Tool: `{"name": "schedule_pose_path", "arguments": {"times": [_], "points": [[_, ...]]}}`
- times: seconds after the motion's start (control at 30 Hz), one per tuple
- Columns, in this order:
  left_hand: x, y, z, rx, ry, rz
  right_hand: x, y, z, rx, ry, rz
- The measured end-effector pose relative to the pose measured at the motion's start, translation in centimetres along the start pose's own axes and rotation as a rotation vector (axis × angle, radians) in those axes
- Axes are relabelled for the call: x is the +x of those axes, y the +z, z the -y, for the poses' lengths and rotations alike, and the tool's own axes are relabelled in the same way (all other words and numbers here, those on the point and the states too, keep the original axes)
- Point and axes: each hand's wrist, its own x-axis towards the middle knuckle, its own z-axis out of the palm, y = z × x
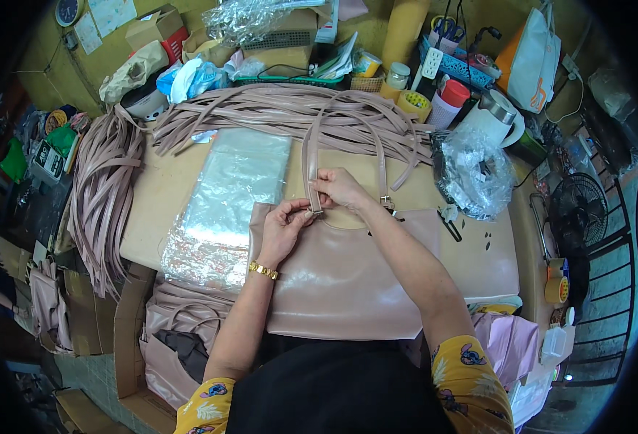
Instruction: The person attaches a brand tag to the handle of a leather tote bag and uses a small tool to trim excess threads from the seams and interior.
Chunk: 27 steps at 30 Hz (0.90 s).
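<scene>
A pinkish-taupe, glossy handbag lies flat at the table's front edge, its opening turned away from me. A long bag strap of the same material arches up from it. My left hand pinches the strap's lower end at the bag's top edge, beside a small metal piece partly hidden by the fingers. Just above, my right hand is closed on the same strap. The strap's other end meets a metal buckle at the bag's right side.
Many loose straps lie across the back, and another bundle hangs at the left. Clear plastic sleeves are stacked left of the bag. A black tool and small dark pieces lie right. A cardboard box holds more bags below.
</scene>
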Motion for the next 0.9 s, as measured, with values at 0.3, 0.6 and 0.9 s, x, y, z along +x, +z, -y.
{"name": "schedule_pose_path", "arguments": {"times": [0.3, 0.6, 0.9], "points": [[0.4, -0.2, 0.1, 0.093, -0.008, -0.029, -2.2, -1.0, -0.5, -0.263, -0.194, -0.060], [0.8, -0.1, 0.0, 0.015, -0.070, -0.047, -7.6, 2.0, -1.3, -0.814, -0.953, -0.139], [0.9, -0.8, 0.5, 0.181, -0.012, -0.038, -9.3, 3.2, -0.8, -0.925, -1.212, -0.278]]}}
